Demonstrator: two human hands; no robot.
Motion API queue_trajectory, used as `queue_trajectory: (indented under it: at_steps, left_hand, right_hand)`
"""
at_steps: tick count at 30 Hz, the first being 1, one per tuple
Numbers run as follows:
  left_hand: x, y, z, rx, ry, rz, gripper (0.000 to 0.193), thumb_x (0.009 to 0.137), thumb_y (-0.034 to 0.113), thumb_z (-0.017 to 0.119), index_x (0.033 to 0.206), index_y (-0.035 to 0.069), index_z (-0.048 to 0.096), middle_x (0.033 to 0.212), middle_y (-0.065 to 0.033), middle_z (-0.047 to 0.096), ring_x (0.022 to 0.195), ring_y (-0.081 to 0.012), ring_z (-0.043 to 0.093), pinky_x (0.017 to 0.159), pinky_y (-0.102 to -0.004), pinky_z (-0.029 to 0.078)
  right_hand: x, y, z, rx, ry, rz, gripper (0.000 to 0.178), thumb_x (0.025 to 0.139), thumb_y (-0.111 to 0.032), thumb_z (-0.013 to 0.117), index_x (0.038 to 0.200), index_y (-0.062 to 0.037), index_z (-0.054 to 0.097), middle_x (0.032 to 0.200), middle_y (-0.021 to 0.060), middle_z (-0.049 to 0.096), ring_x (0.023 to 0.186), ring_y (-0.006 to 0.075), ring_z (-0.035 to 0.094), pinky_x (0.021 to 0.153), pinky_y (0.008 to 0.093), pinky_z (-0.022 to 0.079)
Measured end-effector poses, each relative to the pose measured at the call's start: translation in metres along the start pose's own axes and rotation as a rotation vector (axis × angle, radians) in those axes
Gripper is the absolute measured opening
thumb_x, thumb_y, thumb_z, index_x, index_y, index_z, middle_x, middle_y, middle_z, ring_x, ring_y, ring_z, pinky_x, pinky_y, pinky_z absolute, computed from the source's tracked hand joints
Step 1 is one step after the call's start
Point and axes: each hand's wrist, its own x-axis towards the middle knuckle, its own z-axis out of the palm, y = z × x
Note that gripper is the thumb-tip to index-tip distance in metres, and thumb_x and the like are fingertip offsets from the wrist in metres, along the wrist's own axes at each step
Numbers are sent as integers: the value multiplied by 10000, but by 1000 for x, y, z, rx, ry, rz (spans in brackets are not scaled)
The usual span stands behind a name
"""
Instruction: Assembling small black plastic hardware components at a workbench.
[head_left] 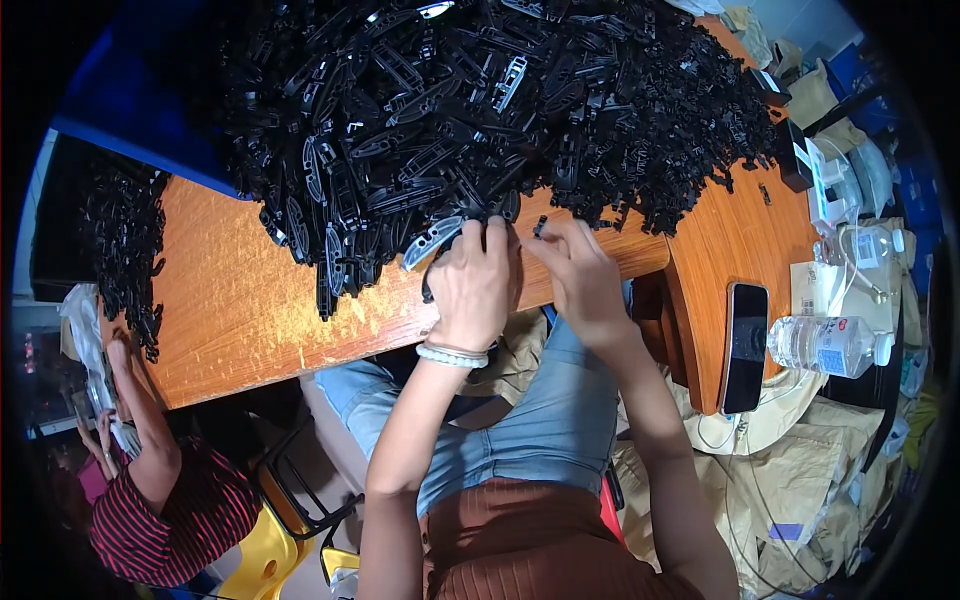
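Brown wooden surface [270, 290], heaped with black parts [400, 120]: from my remote post I see the right hand [585, 280] pinching a small black piece [541, 227], just right of the left hand [472, 283], whose curled grip I cannot make out beside a long clip [434, 241] slanting away rightward.

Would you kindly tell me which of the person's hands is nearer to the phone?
Right. The right hand is to the left of the phone, not touching it; the left hand is farther left, beyond the right one.
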Motion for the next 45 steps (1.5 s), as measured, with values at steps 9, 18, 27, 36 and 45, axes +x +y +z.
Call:
queue_trajectory:
  at_steps: [9, 18, 27, 36, 45]
  left_hand:
    - [-19, 2, -12, -701, 121, -321, 119, 807, -15, 603, 925, 4, 603, 793, -84, 574, 584, -187, 601, 510, -268, 469]
    - [-45, 1, -35, -1529, -93, -560, 249, 825, -73, 602, 1071, -67, 562, 840, -124, 660, 710, -139, 648, 664, -230, 535]
    - [-49, 3, -49, -1601, -206, -563, 253, 831, -84, 581, 1078, -64, 532, 898, -148, 658, 785, -161, 667, 698, -232, 549]
    - [-45, 7, -46, -1435, -264, -592, 191, 791, -73, 628, 956, -23, 546, 862, -28, 603, 630, -45, 588, 540, -158, 462]
    - [-41, -10, -43, -1087, -360, -296, 155, 853, 67, 597, 952, -42, 646, 826, -115, 670, 711, -178, 661, 645, -265, 503]
  right_hand:
    - [1, 8, -4, 422, 123, 139, 128, 816, 52, 544, 931, 43, 599, 857, 132, 581, 676, 219, 579, 565, 299, 460]
    - [-21, -29, -11, 893, 208, 454, 135, 822, 31, 576, 944, 69, 618, 811, 92, 582, 613, 128, 562, 549, 205, 435]
    - [-30, -30, -9, 461, 198, 277, 144, 738, 57, 641, 878, 30, 663, 928, 73, 556, 843, 141, 530, 737, 247, 421]
    - [-32, -41, -15, 440, -38, 483, 223, 761, -29, 648, 983, -2, 644, 836, 57, 605, 723, 104, 551, 619, 221, 424]
    - [-52, -25, -22, 557, -286, 427, 219, 790, -40, 648, 990, 48, 630, 795, 97, 624, 659, 130, 594, 609, 244, 466]
